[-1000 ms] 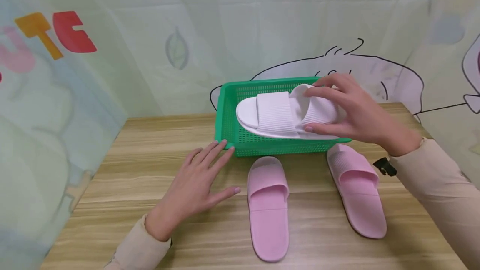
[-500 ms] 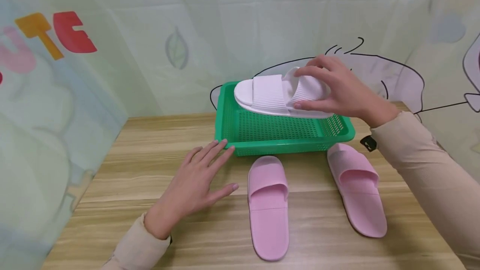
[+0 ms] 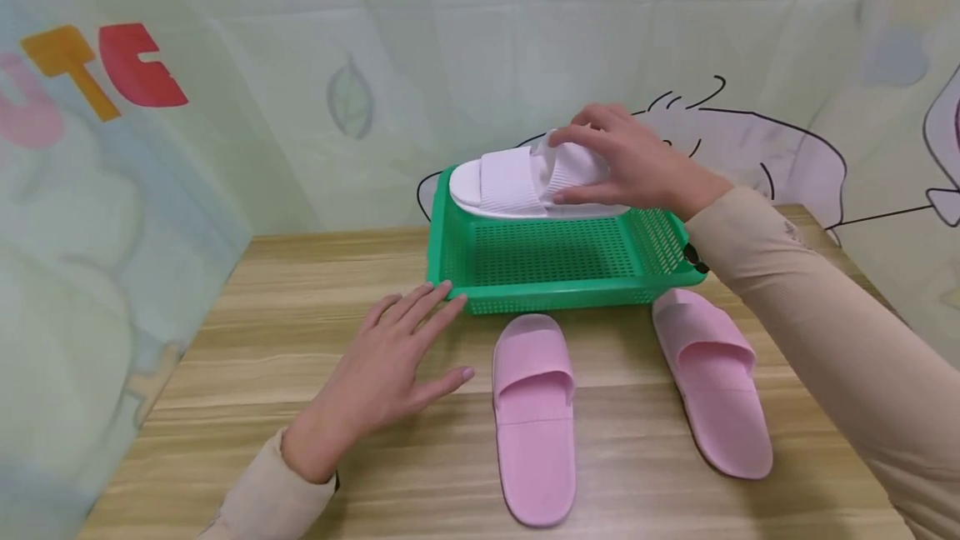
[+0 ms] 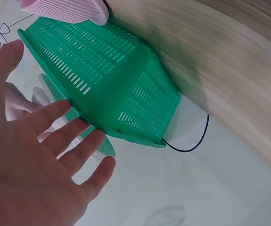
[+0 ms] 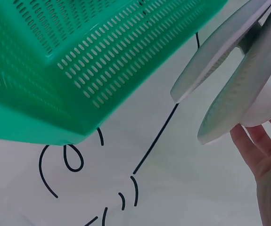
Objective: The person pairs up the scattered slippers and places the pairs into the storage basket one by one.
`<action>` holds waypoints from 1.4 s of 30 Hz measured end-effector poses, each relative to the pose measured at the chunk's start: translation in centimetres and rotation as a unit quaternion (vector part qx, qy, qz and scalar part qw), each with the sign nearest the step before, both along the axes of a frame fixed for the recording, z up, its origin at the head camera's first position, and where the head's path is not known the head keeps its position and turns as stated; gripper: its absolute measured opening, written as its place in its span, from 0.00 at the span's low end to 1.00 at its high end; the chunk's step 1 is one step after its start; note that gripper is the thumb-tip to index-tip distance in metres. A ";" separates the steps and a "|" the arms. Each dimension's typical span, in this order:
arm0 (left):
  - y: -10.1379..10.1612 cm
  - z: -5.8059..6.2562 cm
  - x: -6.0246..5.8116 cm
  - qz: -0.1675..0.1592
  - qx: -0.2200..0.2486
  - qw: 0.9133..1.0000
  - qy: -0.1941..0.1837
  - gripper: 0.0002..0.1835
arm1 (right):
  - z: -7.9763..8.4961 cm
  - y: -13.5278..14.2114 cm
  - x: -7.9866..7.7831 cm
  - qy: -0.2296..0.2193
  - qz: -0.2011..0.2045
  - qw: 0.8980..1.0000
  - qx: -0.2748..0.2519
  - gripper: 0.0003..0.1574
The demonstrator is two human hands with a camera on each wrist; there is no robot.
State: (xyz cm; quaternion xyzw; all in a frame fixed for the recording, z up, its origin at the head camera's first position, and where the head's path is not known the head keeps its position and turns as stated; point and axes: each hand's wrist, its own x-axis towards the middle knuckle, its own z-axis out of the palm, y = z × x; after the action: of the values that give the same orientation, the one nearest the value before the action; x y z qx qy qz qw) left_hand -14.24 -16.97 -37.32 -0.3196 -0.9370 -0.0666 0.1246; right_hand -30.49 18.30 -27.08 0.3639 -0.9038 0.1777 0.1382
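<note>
A pair of white slippers (image 3: 512, 183), nested one into the other, hangs over the back rim of a green plastic basket (image 3: 555, 293). My right hand (image 3: 630, 161) grips the pair at its right end, thumb on the near side and fingers on the far side. In the right wrist view the two white soles (image 5: 243, 94) show beside the basket wall, with fingers (image 5: 250, 146) beneath them. My left hand (image 3: 378, 369) is spread, its fingertips at the basket's front left corner. The left wrist view shows those straight fingers along the basket rim (image 4: 90, 125).
Two pink slippers lie on the wooden table (image 3: 300, 340) in front of the basket. One pink slipper (image 3: 535, 432) is near the middle, and another pink slipper (image 3: 716, 394) lies angled to the right. A printed curtain (image 3: 435, 73) rises behind the table.
My right hand has lifted the white slippers from over the basket's middle and moved them back and to the left, uncovering the basket floor. My left hand has stayed at the corner.
</note>
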 end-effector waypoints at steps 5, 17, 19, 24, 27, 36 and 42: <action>-0.5 0.0 0.3 -0.004 0.009 1.000 0.007 0.45 | -0.4 -1.0 -1.5 -0.010 0.000 1.000 -0.008 0.40; -0.9 0.1 1.2 0.001 0.023 1.000 0.011 0.45 | -2.4 -2.1 -3.8 -0.072 -0.002 0.997 0.028 0.41; -0.8 0.2 1.2 0.002 0.022 1.000 0.009 0.45 | -2.8 -2.0 -3.9 -0.088 -0.014 0.995 0.036 0.41; -0.7 0.4 1.3 0.004 0.022 1.000 0.005 0.44 | -4.1 -1.9 -4.2 -0.130 -0.051 0.989 0.056 0.41; -0.6 0.5 1.4 0.005 0.022 1.000 0.002 0.44 | -4.9 -1.8 -4.2 -0.151 -0.067 0.984 0.066 0.41; -0.3 0.6 1.8 0.003 0.019 1.000 -0.008 0.43 | -7.1 -1.4 -4.6 -0.187 -0.086 0.975 0.079 0.41; -0.2 0.6 2.1 0.005 0.015 1.000 -0.009 0.43 | -7.9 -1.7 -4.6 -0.186 -0.090 0.973 0.100 0.41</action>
State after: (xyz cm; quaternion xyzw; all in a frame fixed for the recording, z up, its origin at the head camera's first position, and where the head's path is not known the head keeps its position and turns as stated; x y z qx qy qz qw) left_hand -12.15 -17.13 -36.69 -0.3127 -0.9384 -0.0827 0.1215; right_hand -35.07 16.64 -34.94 0.2539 -0.9558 0.1378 -0.0544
